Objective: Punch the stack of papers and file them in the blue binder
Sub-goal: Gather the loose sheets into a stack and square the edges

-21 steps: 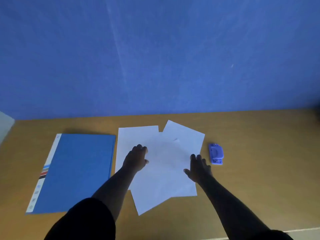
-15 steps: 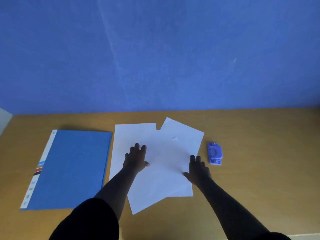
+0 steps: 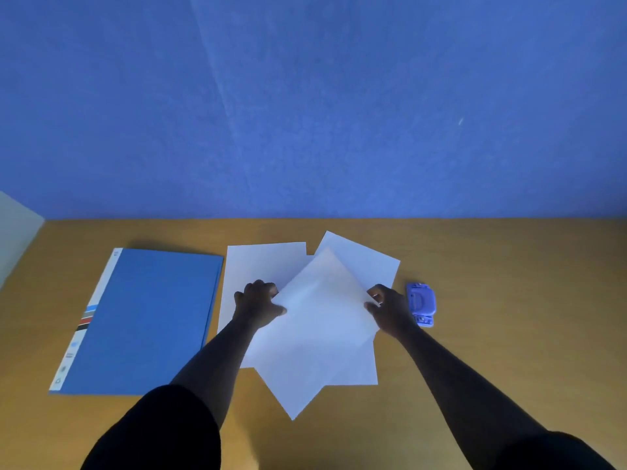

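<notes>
Head view showed two dark-sleeved forearms reaching forward from the near edge over a wooden table. Between them lay loose white sheets of paper, fanned at different angles rather than squared up, one corner pointing toward the person. The left hand gripped the left edge of the top sheet, fingers curled over it and thumb against the paper. The right hand pinched the same sheet's right edge, fingers bent around it. That sheet sat tilted like a diamond and appeared raised off the others at its far corner. Just beside the right hand, on its right, a small blue-violet hole punch rested on the table, partly hidden by the hand. Left of the papers, nearly touching them, the blue binder lay flat and closed, its white spine strip turned outward. Beyond the table rose a blue wall.
</notes>
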